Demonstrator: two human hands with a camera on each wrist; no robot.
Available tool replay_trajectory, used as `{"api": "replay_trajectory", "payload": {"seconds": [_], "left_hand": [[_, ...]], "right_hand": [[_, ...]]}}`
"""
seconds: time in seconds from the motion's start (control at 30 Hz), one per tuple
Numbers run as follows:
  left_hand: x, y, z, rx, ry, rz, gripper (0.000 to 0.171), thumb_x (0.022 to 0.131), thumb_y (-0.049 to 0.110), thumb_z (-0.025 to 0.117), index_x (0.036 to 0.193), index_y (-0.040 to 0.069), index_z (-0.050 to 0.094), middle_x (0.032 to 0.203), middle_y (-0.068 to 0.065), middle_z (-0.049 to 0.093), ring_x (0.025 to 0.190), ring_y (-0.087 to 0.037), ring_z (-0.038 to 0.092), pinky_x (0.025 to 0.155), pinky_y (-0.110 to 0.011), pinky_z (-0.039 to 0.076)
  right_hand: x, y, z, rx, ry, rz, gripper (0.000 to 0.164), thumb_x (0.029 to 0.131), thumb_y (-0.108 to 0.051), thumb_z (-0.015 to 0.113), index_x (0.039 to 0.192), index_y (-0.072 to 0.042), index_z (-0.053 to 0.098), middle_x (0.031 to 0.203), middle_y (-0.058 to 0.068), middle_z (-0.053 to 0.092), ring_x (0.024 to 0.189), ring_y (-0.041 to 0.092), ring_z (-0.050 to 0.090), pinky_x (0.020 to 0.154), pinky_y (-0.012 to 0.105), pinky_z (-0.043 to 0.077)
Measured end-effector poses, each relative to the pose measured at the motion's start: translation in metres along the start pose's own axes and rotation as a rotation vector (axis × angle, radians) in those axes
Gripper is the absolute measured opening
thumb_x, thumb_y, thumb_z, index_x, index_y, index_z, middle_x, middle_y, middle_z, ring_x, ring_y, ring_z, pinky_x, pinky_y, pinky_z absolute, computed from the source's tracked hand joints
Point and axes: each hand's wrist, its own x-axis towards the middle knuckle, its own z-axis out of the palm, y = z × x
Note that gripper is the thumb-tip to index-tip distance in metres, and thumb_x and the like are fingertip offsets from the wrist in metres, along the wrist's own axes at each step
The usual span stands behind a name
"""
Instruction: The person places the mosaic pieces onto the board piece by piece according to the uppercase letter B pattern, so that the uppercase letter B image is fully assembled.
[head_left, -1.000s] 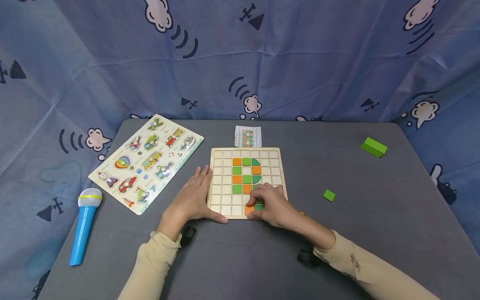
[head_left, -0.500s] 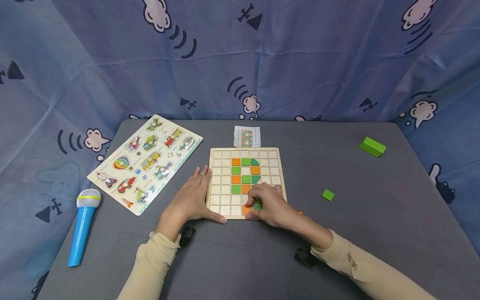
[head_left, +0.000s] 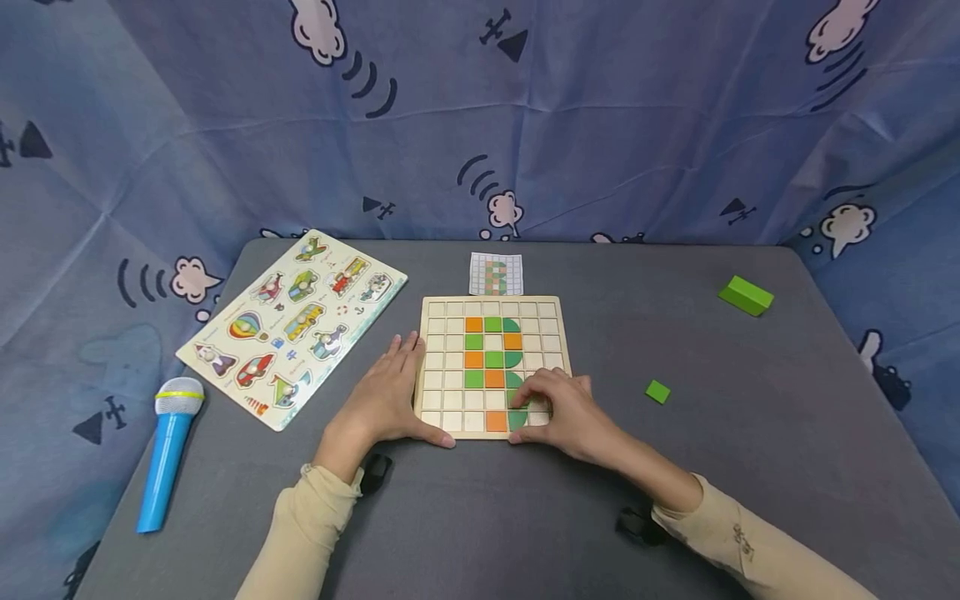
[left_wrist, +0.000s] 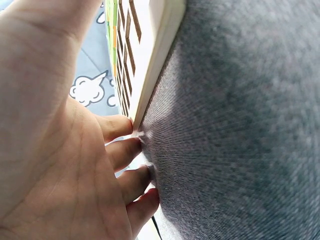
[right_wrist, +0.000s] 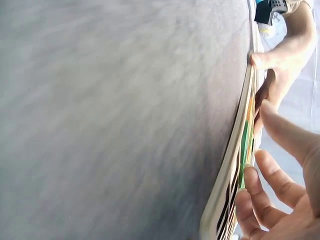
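My left hand (head_left: 386, 396) lies at the left edge of the wooden grid board (head_left: 433, 400), fingers along the side and thumb at its front corner; the left wrist view shows fingertips against the edge. My right hand (head_left: 566, 412) is over the board's lower right, thumb and fingers apart, near a dark green rounded tile (head_left: 517, 419) in the front row. Beside that tile lies an orange square tile (head_left: 497, 421). Several orange and green tiles, such as this light green square (head_left: 474, 378), fill the middle columns. The right fingers partly hide the row behind the front one.
A small pattern card (head_left: 496, 273) touches the board's far side. To the left are a picture puzzle board (head_left: 292, 329) and a blue toy microphone (head_left: 167, 458). A loose green square tile (head_left: 657, 392) and a green block (head_left: 746, 296) lie to the right.
My right hand has shifted right, from the orange front-row tile to the dark green one, uncovering the orange tile. My left hand has stayed in place.
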Motion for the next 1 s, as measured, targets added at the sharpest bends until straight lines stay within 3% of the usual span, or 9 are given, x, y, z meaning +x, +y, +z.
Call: {"api": "replay_trajectory", "payload": {"seconds": [0.27,0.67,0.83,1.0], "left_hand": [[0.0,0.001,-0.001,-0.006,0.002,0.007,0.157,0.06,0.069,0.096,0.169,-0.002,0.008,0.179,-0.019,0.006,0.167,-0.039,0.003,0.136,-0.053,0.018],[0.0,0.001,-0.001,-0.012,0.002,0.005,0.156,0.061,0.067,0.097,0.169,-0.001,0.008,0.179,-0.02,0.006,0.167,-0.039,0.003,0.136,-0.053,0.018],[-0.001,0.001,-0.001,-0.013,-0.003,0.001,0.156,0.061,0.068,0.096,0.169,-0.001,0.008,0.179,-0.019,0.006,0.167,-0.039,0.003,0.136,-0.053,0.018],[-0.001,0.002,-0.001,-0.012,-0.001,0.003,0.156,0.06,0.068,0.096,0.169,-0.001,0.009,0.179,-0.02,0.007,0.167,-0.039,0.004,0.136,-0.053,0.019]], "right_hand": [[-0.022,0.022,-0.023,0.05,-0.028,0.015,0.056,0.071,-0.03,0.101,0.116,-0.015,0.071,0.121,0.003,0.067,0.113,0.026,0.051,0.095,0.046,0.035],[-0.044,0.04,-0.046,0.057,-0.138,0.044,0.087,0.07,-0.041,0.101,0.142,-0.017,0.059,0.144,0.01,0.052,0.127,0.032,0.048,0.102,0.055,0.047],[-0.05,0.049,-0.059,0.032,-0.139,0.096,0.079,0.074,-0.043,0.097,0.14,-0.019,0.062,0.142,0.009,0.056,0.125,0.031,0.05,0.102,0.055,0.045],[-0.056,0.066,-0.077,0.058,-0.128,0.162,0.064,0.083,-0.041,0.092,0.137,-0.02,0.064,0.139,0.009,0.058,0.127,0.033,0.05,0.101,0.061,0.034]]}}
